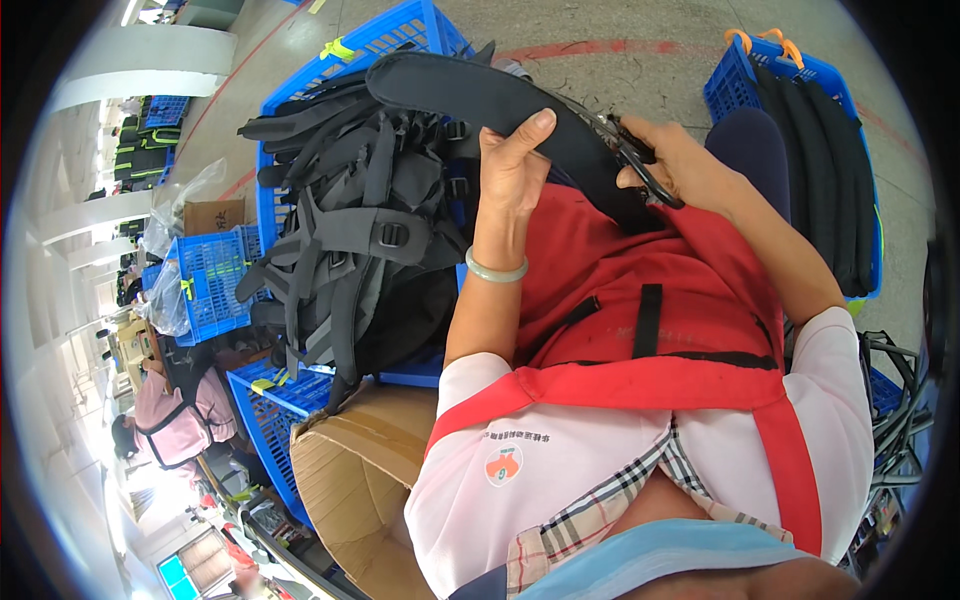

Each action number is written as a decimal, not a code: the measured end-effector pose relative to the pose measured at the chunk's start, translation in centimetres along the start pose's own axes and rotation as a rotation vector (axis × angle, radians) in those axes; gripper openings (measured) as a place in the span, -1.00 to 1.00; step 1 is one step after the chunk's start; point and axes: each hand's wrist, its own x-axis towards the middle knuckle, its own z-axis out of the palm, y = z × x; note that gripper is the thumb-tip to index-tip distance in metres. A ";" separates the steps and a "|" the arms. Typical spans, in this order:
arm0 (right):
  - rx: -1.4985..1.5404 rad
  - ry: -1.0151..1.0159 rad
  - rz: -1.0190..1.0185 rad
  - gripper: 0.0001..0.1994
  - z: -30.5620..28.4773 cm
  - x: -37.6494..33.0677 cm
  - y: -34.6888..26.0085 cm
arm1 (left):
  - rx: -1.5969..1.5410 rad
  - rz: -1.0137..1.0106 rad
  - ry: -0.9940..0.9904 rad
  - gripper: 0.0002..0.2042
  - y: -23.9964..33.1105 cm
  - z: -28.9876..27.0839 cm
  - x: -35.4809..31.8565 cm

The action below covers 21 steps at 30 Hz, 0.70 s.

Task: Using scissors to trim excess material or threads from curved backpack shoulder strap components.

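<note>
A long black padded strap point(470, 88) with a rounded end is pinched between the thumb and fingers of my left hand point(515, 155). It slants down to the right, its lower end lying against the red apron point(610, 270) on my lap. My right hand point(668, 160) is closed around the dark handles of a pair of scissors point(638, 165). The blades point up and left along the strap's edge, partly behind it. Whether they touch the strap, I cannot tell.
On my left, a blue crate point(268, 205) overflows with black and grey straps point(375, 235) with buckles. A cardboard box point(350, 460) stands nearer. Another blue crate point(868, 225) on the right holds black padded pieces point(815, 170). A person in pink point(185, 420) works farther left.
</note>
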 end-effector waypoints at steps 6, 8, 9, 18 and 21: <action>-0.107 0.111 -0.177 -0.52 0.2 -0.1 0.1 | 0.001 0.012 -0.011 -0.78 -0.2 1.6 -0.6; -0.123 0.110 -0.176 -0.51 -0.1 -0.1 0.1 | -0.007 0.003 -0.006 -0.77 -0.1 1.8 -0.6; -0.101 0.090 -0.141 -0.50 -0.3 0.0 0.2 | -0.013 -0.005 0.001 -0.76 -0.1 1.9 -0.6; -0.122 0.150 -0.176 -0.52 -0.3 0.6 1.5 | -0.003 -0.033 0.028 -0.81 -0.3 2.9 -0.2; -0.035 0.213 -0.133 -0.52 -0.5 0.9 1.6 | 0.029 -0.031 -0.013 -0.80 -1.5 3.0 0.3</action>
